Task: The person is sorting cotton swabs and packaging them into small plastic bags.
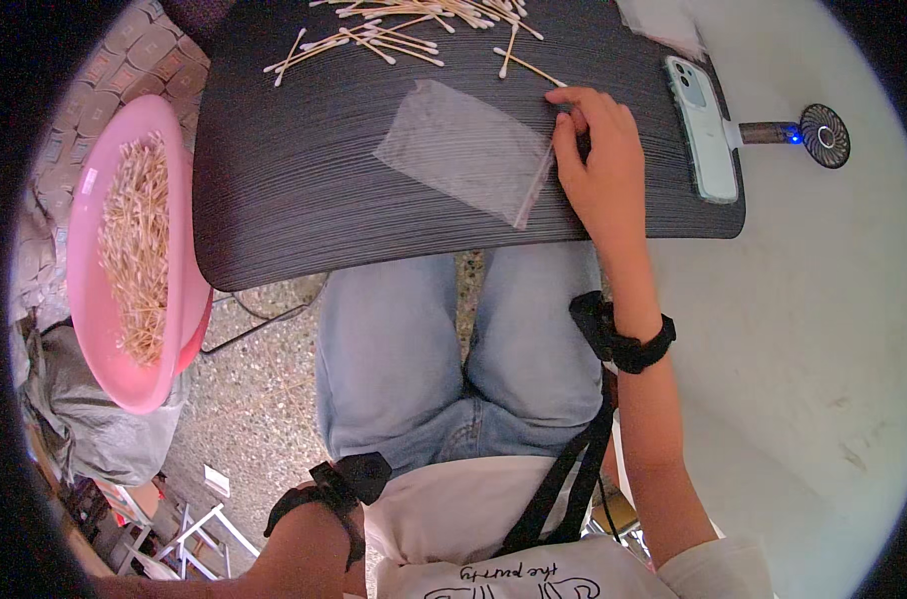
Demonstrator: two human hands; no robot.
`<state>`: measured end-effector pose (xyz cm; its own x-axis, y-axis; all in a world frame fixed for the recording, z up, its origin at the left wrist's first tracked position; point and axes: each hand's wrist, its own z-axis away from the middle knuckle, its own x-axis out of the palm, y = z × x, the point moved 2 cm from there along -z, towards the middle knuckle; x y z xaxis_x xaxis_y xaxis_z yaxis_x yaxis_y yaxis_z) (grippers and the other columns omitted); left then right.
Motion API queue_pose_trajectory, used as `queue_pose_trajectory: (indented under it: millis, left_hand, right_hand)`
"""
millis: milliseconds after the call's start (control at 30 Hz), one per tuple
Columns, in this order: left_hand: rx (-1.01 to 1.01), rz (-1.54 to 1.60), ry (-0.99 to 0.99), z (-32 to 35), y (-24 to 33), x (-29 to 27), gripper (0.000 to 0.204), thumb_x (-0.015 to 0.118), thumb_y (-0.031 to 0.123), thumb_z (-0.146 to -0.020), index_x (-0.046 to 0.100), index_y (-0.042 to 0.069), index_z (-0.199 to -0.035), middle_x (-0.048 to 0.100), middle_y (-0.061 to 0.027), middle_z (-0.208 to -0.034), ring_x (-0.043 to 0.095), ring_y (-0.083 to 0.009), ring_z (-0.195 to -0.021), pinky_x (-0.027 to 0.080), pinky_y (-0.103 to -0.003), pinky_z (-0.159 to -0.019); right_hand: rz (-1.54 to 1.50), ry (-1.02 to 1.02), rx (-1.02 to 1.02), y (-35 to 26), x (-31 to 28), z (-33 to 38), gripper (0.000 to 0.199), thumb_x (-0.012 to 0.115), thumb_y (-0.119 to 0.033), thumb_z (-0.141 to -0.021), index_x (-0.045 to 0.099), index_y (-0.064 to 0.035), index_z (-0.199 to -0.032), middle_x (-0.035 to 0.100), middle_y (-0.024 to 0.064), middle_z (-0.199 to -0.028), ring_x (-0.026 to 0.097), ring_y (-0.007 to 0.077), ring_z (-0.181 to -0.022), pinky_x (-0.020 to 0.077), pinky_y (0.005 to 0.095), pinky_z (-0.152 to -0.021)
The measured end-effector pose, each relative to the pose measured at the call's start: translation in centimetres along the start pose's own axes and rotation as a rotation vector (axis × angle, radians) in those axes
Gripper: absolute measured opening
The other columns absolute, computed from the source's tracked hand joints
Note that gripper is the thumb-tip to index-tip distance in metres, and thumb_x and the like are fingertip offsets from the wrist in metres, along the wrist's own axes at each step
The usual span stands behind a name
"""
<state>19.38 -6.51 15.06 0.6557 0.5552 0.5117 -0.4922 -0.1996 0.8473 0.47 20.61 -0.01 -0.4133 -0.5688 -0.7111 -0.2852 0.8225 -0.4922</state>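
A clear plastic zip bag (463,150) lies flat on the dark wood-grain tabletop (294,200). My right hand (598,165) rests at the bag's right end, thumb and fingers pinching its sealing strip. Several loose cotton swabs (393,35) are scattered along the far edge of the tabletop, one lying just beyond my fingertips. My left forearm, with a black wristband (313,504), hangs low by my lap; the left hand itself is hidden against my shirt.
A pink basin (104,329) heaped with cotton swabs stands to the left, over a grey bag (84,429). A pale phone (703,130) lies on the tabletop's right side with a small fan (823,135) plugged into it. A white surface (803,349) extends right.
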Motion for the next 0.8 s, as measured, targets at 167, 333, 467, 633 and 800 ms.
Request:
queue_pose_trajectory:
  millis: [167,333,467,633,800]
  left_hand:
    - [-0.036,0.064,-0.074,3.4,-0.9,-0.5,0.019,0.047,0.005,-0.090,0.062,-0.004,-0.083,0.067,-0.0134,-0.088,0.067,-0.0223,-0.078,0.051,-0.026,-0.065]
    - [-0.091,0.098,-0.119,2.3,-0.4,0.1,0.019,0.046,0.004,-0.091,0.062,-0.005,-0.083,0.067,-0.0140,-0.089,0.067,-0.0223,-0.079,0.051,-0.026,-0.065]
    - [-0.120,0.128,-0.142,-6.3,0.3,-0.6,0.020,0.045,0.004,-0.091,0.062,-0.005,-0.083,0.067,-0.0145,-0.089,0.067,-0.0223,-0.080,0.051,-0.026,-0.066]
    - [-0.189,0.132,-0.072,-8.0,1.6,0.3,0.021,0.044,0.003,-0.092,0.061,-0.006,-0.084,0.067,-0.0152,-0.090,0.067,-0.0223,-0.080,0.051,-0.026,-0.066]
    - [-0.245,0.189,-0.014,-7.0,2.2,-1.2,0.022,0.044,0.003,-0.093,0.061,-0.007,-0.084,0.067,-0.0158,-0.090,0.067,-0.0223,-0.081,0.051,-0.025,-0.067]
  right_hand:
    - [0.027,0.011,-0.010,0.8,-0.3,0.3,0.016,0.056,-0.005,-0.083,0.061,-0.0059,-0.097,0.056,0.0121,-0.082,0.052,0.0303,-0.079,0.0440,0.0403,-0.072]
    - [0.033,0.008,-0.016,0.5,-0.2,0.2,0.015,0.056,-0.005,-0.083,0.061,-0.0058,-0.098,0.056,0.0124,-0.083,0.053,0.0310,-0.080,0.0439,0.0407,-0.072]
    - [0.037,0.006,-0.019,0.3,-0.2,0.3,0.015,0.056,-0.004,-0.083,0.060,-0.0055,-0.097,0.056,0.0126,-0.082,0.052,0.0308,-0.079,0.0436,0.0412,-0.072]
    - [-0.004,-0.015,0.005,-0.4,-0.2,0.1,0.016,0.056,-0.005,-0.084,0.061,-0.0059,-0.099,0.055,0.0120,-0.081,0.052,0.0302,-0.079,0.0430,0.0410,-0.073]
    - [0.021,-0.023,-0.003,-0.1,-0.5,0.2,0.017,0.056,-0.006,-0.085,0.061,-0.0073,-0.101,0.054,0.0097,-0.078,0.051,0.0269,-0.076,0.0422,0.0386,-0.072]
